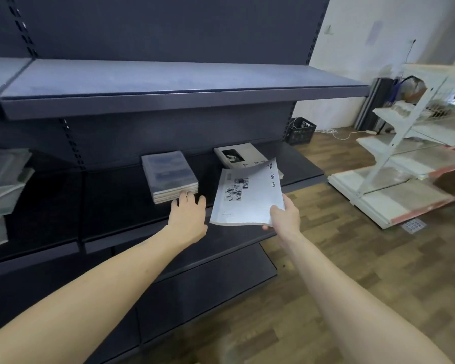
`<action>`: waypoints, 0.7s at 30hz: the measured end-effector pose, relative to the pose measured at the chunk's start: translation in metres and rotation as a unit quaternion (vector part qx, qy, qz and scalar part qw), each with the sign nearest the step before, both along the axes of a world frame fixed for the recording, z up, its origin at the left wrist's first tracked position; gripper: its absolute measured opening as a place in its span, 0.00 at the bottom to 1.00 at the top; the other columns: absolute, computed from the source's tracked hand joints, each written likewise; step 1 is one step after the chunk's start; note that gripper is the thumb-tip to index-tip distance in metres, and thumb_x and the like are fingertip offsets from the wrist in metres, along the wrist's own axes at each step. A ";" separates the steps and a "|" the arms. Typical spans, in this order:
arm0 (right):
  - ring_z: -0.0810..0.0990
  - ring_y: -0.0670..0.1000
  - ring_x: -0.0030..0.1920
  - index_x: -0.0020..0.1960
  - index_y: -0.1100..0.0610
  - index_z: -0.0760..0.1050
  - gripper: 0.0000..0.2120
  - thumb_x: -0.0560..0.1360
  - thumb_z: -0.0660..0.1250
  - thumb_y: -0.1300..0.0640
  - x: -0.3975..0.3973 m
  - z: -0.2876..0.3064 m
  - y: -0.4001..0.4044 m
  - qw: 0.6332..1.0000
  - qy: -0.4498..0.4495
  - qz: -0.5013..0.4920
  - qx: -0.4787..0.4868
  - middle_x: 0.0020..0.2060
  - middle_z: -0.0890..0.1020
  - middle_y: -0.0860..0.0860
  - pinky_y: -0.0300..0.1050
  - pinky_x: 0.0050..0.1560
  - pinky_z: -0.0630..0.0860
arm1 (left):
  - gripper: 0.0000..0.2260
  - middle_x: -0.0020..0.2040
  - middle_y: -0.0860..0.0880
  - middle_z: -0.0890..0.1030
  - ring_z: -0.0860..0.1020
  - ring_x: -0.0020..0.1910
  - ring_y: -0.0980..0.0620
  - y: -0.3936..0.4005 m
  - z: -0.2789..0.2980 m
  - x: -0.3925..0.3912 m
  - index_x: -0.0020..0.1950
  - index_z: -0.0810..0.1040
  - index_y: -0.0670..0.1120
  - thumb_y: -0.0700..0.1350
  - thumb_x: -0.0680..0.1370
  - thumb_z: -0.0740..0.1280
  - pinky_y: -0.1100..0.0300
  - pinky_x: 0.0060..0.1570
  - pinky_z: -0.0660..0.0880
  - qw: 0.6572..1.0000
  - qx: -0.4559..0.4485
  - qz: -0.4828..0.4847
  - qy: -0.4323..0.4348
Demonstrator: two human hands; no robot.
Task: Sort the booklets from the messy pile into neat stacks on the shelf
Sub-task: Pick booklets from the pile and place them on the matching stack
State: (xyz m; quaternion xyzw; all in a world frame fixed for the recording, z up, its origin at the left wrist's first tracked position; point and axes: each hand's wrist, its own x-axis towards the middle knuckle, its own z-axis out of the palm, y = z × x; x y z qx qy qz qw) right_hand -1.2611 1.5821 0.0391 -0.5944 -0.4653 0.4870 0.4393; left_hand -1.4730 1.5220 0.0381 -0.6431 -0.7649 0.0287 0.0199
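A neat stack of blue-grey booklets (170,174) lies on the dark middle shelf (111,203). My left hand (188,215) rests open just in front of it, fingertips touching its front edge. To the right lies a second stack (241,155) with a black-and-white photo cover. My right hand (285,215) pinches the near right corner of a pale booklet (244,198) printed with small pictures and dark lettering. This booklet hangs tilted above the shelf's front, partly covering the second stack.
An upper dark shelf (184,99) juts out above the stacks. More booklets lean in a rack at the far left (3,177). A black crate (300,131) and a white shelving unit (410,158) stand on the wooden floor to the right.
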 end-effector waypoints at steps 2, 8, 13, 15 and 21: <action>0.82 0.56 0.48 0.65 0.47 0.75 0.26 0.74 0.53 0.66 0.008 -0.004 0.014 1.000 -0.006 -0.005 -0.001 0.55 0.81 0.45 0.40 0.29 0.77 | 0.34 0.73 0.39 0.62 0.57 0.75 0.39 0.019 -0.003 0.008 0.77 0.57 0.45 0.55 0.77 0.67 0.47 0.70 0.62 1.000 -0.010 -0.004 -0.007; 0.81 0.56 0.43 0.58 0.46 0.75 0.24 0.75 0.52 0.68 0.030 -0.007 0.069 1.000 -0.026 -0.005 -0.010 0.54 0.82 0.47 0.40 0.28 0.75 | 0.35 0.76 0.38 0.58 0.53 0.77 0.38 0.082 -0.016 0.026 0.78 0.55 0.45 0.54 0.77 0.67 0.45 0.72 0.59 0.999 -0.033 -0.011 -0.040; 0.82 0.56 0.41 0.69 0.50 0.72 0.25 0.77 0.54 0.67 0.032 -0.015 0.118 0.999 -0.037 0.001 -0.027 0.57 0.81 0.46 0.41 0.28 0.75 | 0.34 0.78 0.38 0.55 0.51 0.78 0.38 0.127 -0.030 0.029 0.79 0.54 0.46 0.52 0.78 0.66 0.45 0.72 0.61 0.996 -0.060 -0.009 -0.071; 0.82 0.56 0.41 0.74 0.49 0.68 0.26 0.78 0.55 0.65 0.030 -0.018 0.133 0.999 -0.042 0.003 -0.033 0.62 0.79 0.47 0.41 0.29 0.76 | 0.34 0.78 0.39 0.54 0.49 0.78 0.38 0.141 -0.034 0.027 0.80 0.53 0.46 0.52 0.79 0.66 0.44 0.72 0.61 0.994 -0.070 -0.003 -0.085; 0.83 0.59 0.36 0.77 0.48 0.64 0.26 0.80 0.57 0.61 0.031 -0.029 0.176 0.995 -0.088 0.025 -0.032 0.71 0.73 0.48 0.47 0.31 0.82 | 0.36 0.80 0.39 0.48 0.44 0.79 0.39 0.176 -0.039 0.022 0.81 0.48 0.46 0.50 0.80 0.65 0.42 0.75 0.56 0.987 -0.106 0.027 -0.114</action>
